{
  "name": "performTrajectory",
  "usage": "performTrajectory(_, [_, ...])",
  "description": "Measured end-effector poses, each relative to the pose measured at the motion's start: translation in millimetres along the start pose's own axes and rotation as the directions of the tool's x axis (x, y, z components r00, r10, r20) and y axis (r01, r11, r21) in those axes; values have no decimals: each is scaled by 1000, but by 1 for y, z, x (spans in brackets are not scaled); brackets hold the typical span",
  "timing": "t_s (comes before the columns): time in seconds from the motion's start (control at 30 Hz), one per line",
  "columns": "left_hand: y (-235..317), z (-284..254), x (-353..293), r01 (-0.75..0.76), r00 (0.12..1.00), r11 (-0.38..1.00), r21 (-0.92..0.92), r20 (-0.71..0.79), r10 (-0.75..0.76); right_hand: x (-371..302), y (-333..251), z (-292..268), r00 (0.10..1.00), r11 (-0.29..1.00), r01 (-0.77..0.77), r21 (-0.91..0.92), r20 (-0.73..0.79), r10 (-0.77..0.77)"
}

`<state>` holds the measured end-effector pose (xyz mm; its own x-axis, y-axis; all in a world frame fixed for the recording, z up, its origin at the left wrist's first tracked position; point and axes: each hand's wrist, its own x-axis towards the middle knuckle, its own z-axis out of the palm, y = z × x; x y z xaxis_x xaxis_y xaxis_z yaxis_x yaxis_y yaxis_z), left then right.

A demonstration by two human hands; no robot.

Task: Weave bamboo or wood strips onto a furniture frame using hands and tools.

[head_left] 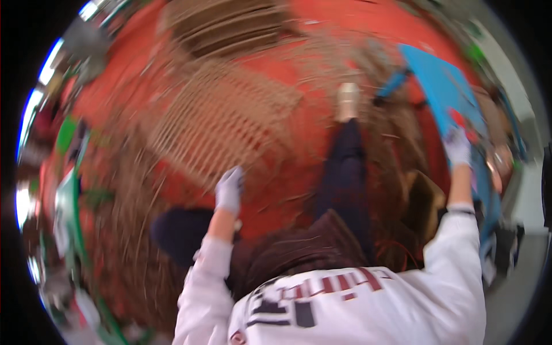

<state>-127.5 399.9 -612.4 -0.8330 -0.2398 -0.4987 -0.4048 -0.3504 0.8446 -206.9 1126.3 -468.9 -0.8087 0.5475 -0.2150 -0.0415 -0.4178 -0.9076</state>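
My left hand [230,188], in a pale glove, is closed at the near edge of a soil-covered grid tray [213,123]. Whatever its curled fingers may hold is too blurred to make out. The tray lies on the red floor, its many small square cells dusted brown. Off to the right, my gloved right hand [458,146] reaches over a bright blue board [440,80]. Its fingers are closed at a red object [458,119], which is smeared by motion and seems to be gripped.
A stack of brown, soil-covered trays [227,26] stands at the far side. Loose soil and stalks litter the red floor [273,198]. A brown cardboard box [422,201] is beside my right leg [345,167]. Green-framed items [69,195] line the left rim.
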Motion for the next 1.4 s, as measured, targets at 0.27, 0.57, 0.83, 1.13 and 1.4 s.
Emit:
performTrajectory(0.27, [-93,-129,149,697,552,674,245,-784,-285,-102,241,169,694,652,-281,-704,319,645])
performTrajectory(0.57, [-142,-166,186,462,497,821,-336,-668,-554,-249,455,281,244,386,163,-908,416,876])
performTrajectory(0.83, [-120,-131,182,432,553,790,-436,-564,-613,-304,549,306,152,268,397,-878,351,924])
performTrajectory(1.13, [-131,-112,162,429,738,792,-435,-336,-585,-310,556,304,509,60,560,-826,400,762])
performTrajectory(1.4, [-141,-110,173,558,708,827,-67,-482,-516,-320,517,313,489,306,263,-915,400,775])
